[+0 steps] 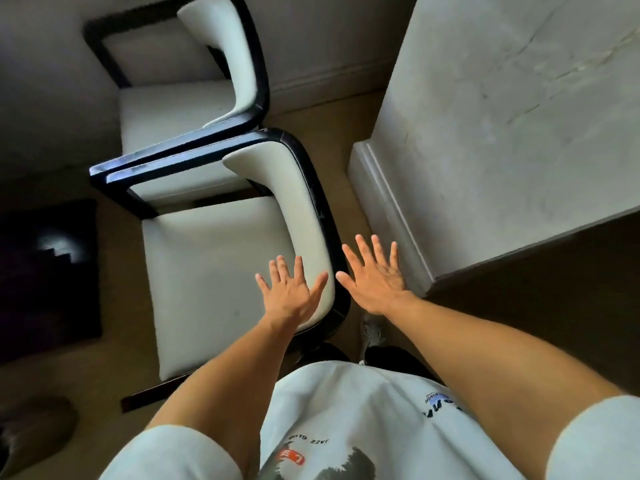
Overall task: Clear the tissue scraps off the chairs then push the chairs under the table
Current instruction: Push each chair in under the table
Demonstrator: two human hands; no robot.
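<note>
Head view, looking down past the person's white T-shirt [346,410] and both bare forearms.

Left hand [289,292]: fingers straight and spread, holding nothing. It is over the near chair [214,271], at the seat's right edge where the curved white backrest meets the black frame. Whether the palm touches the upholstery, I cannot tell.

Right hand [375,277]: fingers also straight and spread, holding nothing. It is just right of the near chair's black frame, over the strip of tan floor [332,140] between chair and wall base. Thumb tips of the two hands are close together but apart.

Near chair: white seat, white backrest, black frame; backrest toward the right of the frame, seat extending left. Seat surface visible; no tissue scraps can be made out on it.

Far chair [180,109]: same make, directly beyond the near one. Their black frames meet or nearly meet mid-frame; contact not certain. What shows of its seat is plain white.

Right side: pale wall [502,116] with a stepped baseboard, corner near the right hand.

Left edge: dark glossy object [48,271] on the floor, blurred, unidentified. A shoe [374,332] shows below the right wrist.
</note>
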